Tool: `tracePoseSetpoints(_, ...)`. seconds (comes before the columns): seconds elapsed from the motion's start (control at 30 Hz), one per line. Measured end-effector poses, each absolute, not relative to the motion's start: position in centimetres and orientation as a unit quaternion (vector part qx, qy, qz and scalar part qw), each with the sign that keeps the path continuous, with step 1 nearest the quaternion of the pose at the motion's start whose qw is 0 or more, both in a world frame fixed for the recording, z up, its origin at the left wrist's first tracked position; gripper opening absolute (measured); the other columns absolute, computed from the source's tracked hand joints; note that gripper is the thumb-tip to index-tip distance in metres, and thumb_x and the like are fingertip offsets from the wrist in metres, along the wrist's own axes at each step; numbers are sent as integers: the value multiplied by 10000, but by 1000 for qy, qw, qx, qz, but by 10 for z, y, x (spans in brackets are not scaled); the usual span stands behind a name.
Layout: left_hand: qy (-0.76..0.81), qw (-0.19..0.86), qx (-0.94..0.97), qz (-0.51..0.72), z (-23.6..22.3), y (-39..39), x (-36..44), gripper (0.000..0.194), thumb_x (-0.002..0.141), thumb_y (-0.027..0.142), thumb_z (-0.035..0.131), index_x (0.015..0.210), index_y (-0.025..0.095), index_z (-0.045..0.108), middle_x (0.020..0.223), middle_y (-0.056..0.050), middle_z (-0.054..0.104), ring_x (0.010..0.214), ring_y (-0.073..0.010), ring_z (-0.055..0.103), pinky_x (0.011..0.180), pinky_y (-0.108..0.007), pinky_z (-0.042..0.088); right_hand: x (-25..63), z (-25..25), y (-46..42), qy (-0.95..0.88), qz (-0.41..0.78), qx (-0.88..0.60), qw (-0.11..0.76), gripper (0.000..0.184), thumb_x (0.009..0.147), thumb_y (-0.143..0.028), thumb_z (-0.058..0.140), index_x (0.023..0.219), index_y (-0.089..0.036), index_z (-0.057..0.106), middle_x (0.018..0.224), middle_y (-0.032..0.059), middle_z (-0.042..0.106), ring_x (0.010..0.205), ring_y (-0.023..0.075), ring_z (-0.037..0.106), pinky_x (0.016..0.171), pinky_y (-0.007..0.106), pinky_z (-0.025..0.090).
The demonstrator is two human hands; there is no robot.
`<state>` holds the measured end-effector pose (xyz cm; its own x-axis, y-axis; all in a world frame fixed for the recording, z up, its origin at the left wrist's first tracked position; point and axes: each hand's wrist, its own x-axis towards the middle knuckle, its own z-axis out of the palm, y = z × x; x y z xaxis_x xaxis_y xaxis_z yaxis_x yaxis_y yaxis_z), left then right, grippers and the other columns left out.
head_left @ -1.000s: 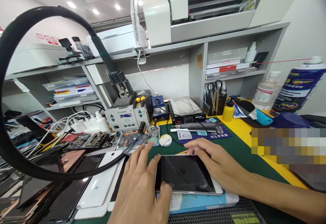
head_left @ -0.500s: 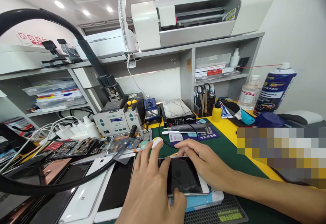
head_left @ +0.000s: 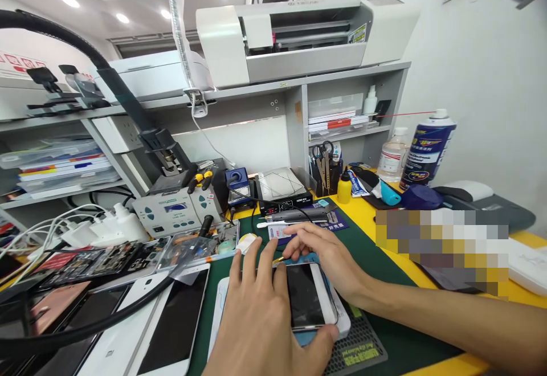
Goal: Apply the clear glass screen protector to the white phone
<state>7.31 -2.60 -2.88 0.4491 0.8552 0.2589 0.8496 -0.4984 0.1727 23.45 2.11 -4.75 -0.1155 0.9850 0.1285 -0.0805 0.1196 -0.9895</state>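
Observation:
A smartphone (head_left: 304,296) with a dark screen and white end lies on a light blue-and-white pad (head_left: 344,320). My left hand (head_left: 265,313) spans the phone with fingers spread along its left part and the thumb at its near corner, holding it. At the phone's far edge, my right hand (head_left: 331,259) has its fingers pinched around a thin tool with a gold-coloured tip (head_left: 278,260); most of the tool is hidden. Whether the tip touches the phone, I cannot tell. A black honeycomb mat (head_left: 370,344) shows under the pad's right side.
Several phones, including a white one (head_left: 123,330), line the left. Behind stand a soldering station (head_left: 171,215), a yellow bottle (head_left: 343,188) and a spray can (head_left: 428,151). A black hose (head_left: 106,319) arches across the left. A swab (head_left: 267,224) lies beyond my hands.
The view has turned to the right. My left thumb has shifted to the phone's near right corner. My right fingers have drawn back slightly from the far edge, showing the gold tip more clearly.

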Motion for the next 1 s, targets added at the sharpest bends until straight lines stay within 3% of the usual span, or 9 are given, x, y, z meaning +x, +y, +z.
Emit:
tracePoseSetpoints(0.13,469,0,866,171,-37,-24,82,941,744,729,622,1431,87,593,1565,-208,481,1482,-494,314,1202,-717,236,234,-48,23,-520,536,-400,531,369,954,-469,492,1029,-172,697,809,38,707,828,219,626,849,394,461)
tracePoseSetpoints(0.3,473,-19,850,232,-46,-30,93,742,730,598,689,1295,117,707,1544,-176,512,1453,-448,365,1208,-641,287,235,-49,24,-506,552,-391,536,317,925,-434,533,977,-171,703,807,30,691,812,207,611,843,372,461)
tracePoseSetpoints(0.43,465,-17,846,261,-50,-33,97,636,725,499,700,1267,167,724,1550,-149,505,1461,-432,350,1198,-648,295,235,-49,22,-497,556,-394,537,322,939,-434,521,981,-177,709,802,21,672,802,200,599,824,359,456)
tracePoseSetpoints(0.83,472,5,853,223,-48,-33,92,582,785,500,694,1336,315,689,1565,-145,466,1426,-499,378,1063,-770,382,236,-47,23,-497,562,-394,531,342,935,-463,534,972,-176,717,818,36,690,814,209,601,838,373,458)
tracePoseSetpoints(1.0,492,-2,839,232,-47,-33,94,581,720,541,737,1268,348,732,1514,-152,518,1399,-516,404,1037,-762,404,234,-43,22,-499,560,-396,530,317,920,-450,544,943,-185,717,797,28,684,812,210,620,847,376,474)
